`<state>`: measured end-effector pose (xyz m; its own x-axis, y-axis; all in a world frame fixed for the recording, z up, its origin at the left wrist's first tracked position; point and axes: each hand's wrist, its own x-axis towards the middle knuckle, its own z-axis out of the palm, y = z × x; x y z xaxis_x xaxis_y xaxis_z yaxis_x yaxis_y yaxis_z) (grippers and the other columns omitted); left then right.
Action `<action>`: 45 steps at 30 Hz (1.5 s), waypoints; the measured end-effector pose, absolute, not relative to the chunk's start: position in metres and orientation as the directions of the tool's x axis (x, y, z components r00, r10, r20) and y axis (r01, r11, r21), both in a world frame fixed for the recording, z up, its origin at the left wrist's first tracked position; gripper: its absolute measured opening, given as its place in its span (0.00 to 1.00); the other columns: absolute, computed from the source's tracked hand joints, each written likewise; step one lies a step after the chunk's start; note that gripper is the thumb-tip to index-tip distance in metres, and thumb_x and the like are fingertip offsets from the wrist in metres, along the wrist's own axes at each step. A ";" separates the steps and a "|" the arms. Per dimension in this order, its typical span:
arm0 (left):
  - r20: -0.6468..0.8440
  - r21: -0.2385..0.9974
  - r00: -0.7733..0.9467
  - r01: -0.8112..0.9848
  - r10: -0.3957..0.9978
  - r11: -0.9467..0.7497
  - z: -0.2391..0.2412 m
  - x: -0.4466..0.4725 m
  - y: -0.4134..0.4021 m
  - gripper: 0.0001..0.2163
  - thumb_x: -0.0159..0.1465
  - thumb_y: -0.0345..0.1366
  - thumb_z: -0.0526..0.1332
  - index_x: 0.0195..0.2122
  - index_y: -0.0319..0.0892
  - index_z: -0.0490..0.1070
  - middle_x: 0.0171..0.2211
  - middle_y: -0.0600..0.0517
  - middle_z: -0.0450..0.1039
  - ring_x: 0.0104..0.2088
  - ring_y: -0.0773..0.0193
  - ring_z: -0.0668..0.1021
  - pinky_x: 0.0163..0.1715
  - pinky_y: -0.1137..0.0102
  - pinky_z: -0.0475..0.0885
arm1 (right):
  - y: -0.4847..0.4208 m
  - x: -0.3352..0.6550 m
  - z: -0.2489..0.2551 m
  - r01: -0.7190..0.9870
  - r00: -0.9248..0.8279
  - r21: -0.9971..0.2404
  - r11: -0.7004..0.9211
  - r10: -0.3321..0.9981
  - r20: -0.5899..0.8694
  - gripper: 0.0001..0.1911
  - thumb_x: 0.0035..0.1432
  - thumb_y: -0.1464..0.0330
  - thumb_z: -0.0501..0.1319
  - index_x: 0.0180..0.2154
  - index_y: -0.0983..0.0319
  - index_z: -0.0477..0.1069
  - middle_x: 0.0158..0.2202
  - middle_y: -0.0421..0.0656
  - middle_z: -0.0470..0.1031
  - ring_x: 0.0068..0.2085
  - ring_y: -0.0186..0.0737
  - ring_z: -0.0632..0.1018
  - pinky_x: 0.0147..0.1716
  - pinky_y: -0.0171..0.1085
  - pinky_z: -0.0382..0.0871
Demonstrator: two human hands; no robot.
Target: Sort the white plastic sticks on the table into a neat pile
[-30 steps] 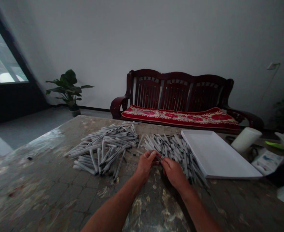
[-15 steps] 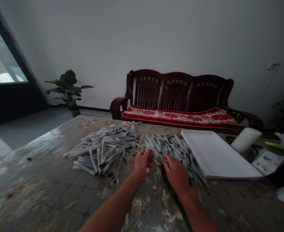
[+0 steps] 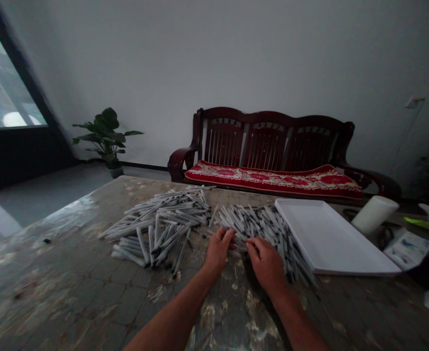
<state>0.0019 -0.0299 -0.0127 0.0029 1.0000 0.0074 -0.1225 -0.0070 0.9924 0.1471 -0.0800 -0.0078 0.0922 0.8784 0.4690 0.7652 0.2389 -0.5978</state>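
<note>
Left hand [image 3: 219, 249] and right hand [image 3: 267, 261] side by side, fingers curled onto the near edge of the right pen pile [image 3: 262, 228], grip unclear, left pen pile [image 3: 159, 224] at ten o'clock, white tray [image 3: 331, 236] at two o'clock, marbled table [image 3: 71, 278] beneath.

single head-worn view, looking forward and slightly down, close over the table [image 3: 71, 273], far wall beyond

I can read no text, label, brand or number here; any print on the grey plastic pens [image 3: 258, 226] is too small and blurred.
</note>
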 end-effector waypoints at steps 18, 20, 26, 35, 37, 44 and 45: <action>0.200 0.979 -0.199 0.069 0.959 -0.190 -0.010 -0.005 -0.034 0.30 0.55 0.37 0.67 0.60 0.45 0.64 0.50 0.45 0.71 0.44 0.58 0.77 0.42 0.64 0.74 | -0.078 0.146 0.002 0.118 0.434 -0.986 0.120 0.887 0.159 0.22 0.52 0.51 0.62 0.37 0.62 0.76 0.31 0.47 0.82 0.30 0.46 0.80 0.21 0.37 0.71; 0.037 0.982 -0.083 -0.183 0.996 -0.052 -0.010 -0.001 -0.032 0.25 0.55 0.43 0.66 0.53 0.40 0.69 0.41 0.47 0.75 0.35 0.61 0.79 0.31 0.69 0.74 | -0.075 0.145 -0.003 0.116 0.398 -0.989 0.096 0.907 0.135 0.22 0.50 0.51 0.63 0.38 0.62 0.77 0.31 0.47 0.82 0.30 0.46 0.81 0.22 0.37 0.72; -0.011 0.916 0.026 -0.400 1.000 0.020 -0.004 0.008 -0.037 0.18 0.50 0.51 0.68 0.31 0.39 0.75 0.24 0.53 0.73 0.26 0.65 0.76 0.25 0.72 0.71 | -0.073 0.143 -0.010 0.255 0.282 -0.967 -0.012 0.957 0.062 0.24 0.51 0.49 0.62 0.39 0.61 0.79 0.28 0.44 0.81 0.24 0.43 0.78 0.22 0.38 0.71; -0.023 0.945 -0.270 -0.320 0.963 -0.068 -0.002 -0.016 -0.023 0.19 0.56 0.54 0.61 0.34 0.41 0.74 0.21 0.57 0.67 0.23 0.67 0.72 0.24 0.73 0.68 | -0.081 0.165 0.002 0.754 0.173 -0.651 0.089 0.929 0.327 0.16 0.61 0.58 0.54 0.33 0.57 0.78 0.29 0.42 0.80 0.31 0.40 0.79 0.32 0.35 0.66; -0.013 0.979 -0.338 -0.194 0.941 -0.057 -0.004 -0.026 -0.017 0.17 0.59 0.52 0.59 0.34 0.42 0.74 0.19 0.59 0.64 0.20 0.67 0.69 0.22 0.74 0.65 | -0.082 0.176 0.003 0.822 0.157 -0.562 0.092 0.912 0.378 0.14 0.60 0.61 0.54 0.33 0.57 0.77 0.31 0.42 0.80 0.34 0.41 0.79 0.33 0.35 0.65; 0.182 0.959 -0.224 0.255 0.958 -0.122 -0.007 -0.027 -0.022 0.10 0.61 0.40 0.59 0.40 0.44 0.76 0.35 0.49 0.79 0.39 0.57 0.79 0.40 0.69 0.69 | -0.081 0.200 0.004 0.923 0.274 -0.374 -0.095 0.844 0.461 0.11 0.60 0.62 0.56 0.32 0.58 0.74 0.32 0.43 0.78 0.34 0.41 0.77 0.32 0.36 0.62; 0.209 0.941 -0.187 0.304 0.960 -0.145 -0.006 -0.025 -0.024 0.11 0.62 0.38 0.59 0.42 0.44 0.76 0.40 0.47 0.79 0.44 0.55 0.79 0.44 0.68 0.69 | -0.081 0.199 0.004 0.929 0.277 -0.355 -0.107 0.837 0.471 0.11 0.60 0.62 0.56 0.34 0.58 0.75 0.34 0.43 0.78 0.35 0.42 0.76 0.33 0.36 0.63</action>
